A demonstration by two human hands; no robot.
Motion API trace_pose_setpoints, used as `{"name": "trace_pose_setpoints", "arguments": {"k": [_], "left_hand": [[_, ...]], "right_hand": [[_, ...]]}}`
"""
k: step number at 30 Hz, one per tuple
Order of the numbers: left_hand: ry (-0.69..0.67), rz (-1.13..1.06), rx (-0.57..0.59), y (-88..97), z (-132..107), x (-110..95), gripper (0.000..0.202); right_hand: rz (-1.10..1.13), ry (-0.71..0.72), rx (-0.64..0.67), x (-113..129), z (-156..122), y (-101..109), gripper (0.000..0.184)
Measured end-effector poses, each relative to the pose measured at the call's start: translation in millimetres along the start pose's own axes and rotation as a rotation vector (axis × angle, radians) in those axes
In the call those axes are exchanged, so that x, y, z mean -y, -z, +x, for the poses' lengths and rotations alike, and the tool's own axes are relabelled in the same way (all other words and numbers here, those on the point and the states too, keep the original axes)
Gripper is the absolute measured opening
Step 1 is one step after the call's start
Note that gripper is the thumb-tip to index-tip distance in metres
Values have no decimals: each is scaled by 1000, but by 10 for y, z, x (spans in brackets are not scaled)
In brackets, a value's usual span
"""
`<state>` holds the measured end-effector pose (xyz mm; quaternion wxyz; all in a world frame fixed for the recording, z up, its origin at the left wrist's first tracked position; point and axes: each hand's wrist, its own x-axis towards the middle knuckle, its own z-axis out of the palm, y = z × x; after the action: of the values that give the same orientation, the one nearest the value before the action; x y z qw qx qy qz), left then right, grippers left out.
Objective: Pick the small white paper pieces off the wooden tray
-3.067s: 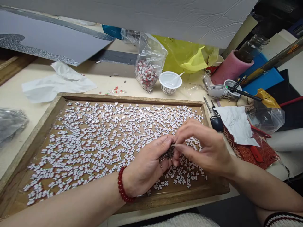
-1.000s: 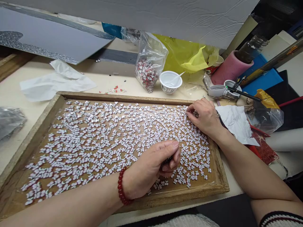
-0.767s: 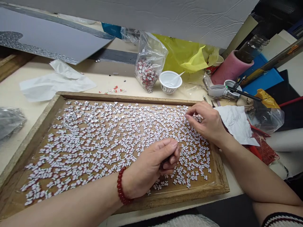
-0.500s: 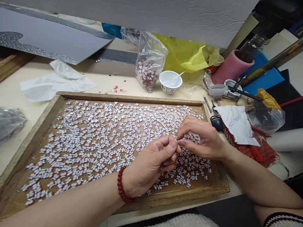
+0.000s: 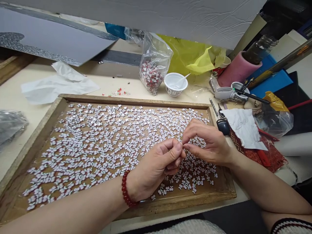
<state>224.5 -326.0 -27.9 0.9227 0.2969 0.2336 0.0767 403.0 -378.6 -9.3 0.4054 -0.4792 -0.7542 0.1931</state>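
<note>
My left hand (image 5: 156, 165), with a red bead bracelet (image 5: 125, 190) at its wrist, is closed in a pinch over the wooden tray (image 5: 195, 199). Its thumb and forefinger meet the fingertips of my right hand (image 5: 208, 141), which pinches too. Whatever sits between the fingertips is too small to make out. Beneath both hands, the tray's brown bottom is strewn with many small white cherry-shaped pieces (image 5: 97, 149) with green and red edges. Some pieces are hidden under my hands and left forearm.
Behind the tray stand a clear bag (image 5: 152, 71) of red and white pieces and a white cup (image 5: 175, 85) with a small spoon. A crumpled tissue (image 5: 59, 83) lies back left. On the right are a dark-handled tool (image 5: 222, 125), white paper (image 5: 243, 126) and a pink roll (image 5: 239, 70).
Almost nothing differs. My left fingers have closed in slightly, and both hands stay together over the same part of the tray.
</note>
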Motion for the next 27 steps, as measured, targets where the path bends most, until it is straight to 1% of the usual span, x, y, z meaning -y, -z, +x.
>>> {"name": "trace_pose_setpoints", "arguments": {"k": [3,7,9,12,14,16,19,24,27], "left_hand": [[9,10,18,7,-7,8,29],[5,-9,25,-7,-16,10,28],[2,-28,24,-15,-16,11,28],[10,-38,23,-21,-12,18,24],[16,-34,20,-23,-10,23,21],[19,-27,25,-24,-10,25,17],[18,-29,52,-23,-15,19,12],[17,-24,51,-25,-26,12,11],[13,-12,51,-31,-28,12,13]], "right_hand": [[36,-19,1,-3,-3,-13,2],[82,-83,1,7,-4,-12,4],[0,-112,-54,-20,-3,12,5],[-263,-115,-176,-145,-11,73,7],[-435,-100,-210,-267,-27,114,8],[-535,-106,-204,-382,-47,142,8],[-604,-143,-186,-492,-71,153,8],[-670,-235,-148,-546,-85,146,7],[-696,-262,-122,-554,-85,147,6]]}}
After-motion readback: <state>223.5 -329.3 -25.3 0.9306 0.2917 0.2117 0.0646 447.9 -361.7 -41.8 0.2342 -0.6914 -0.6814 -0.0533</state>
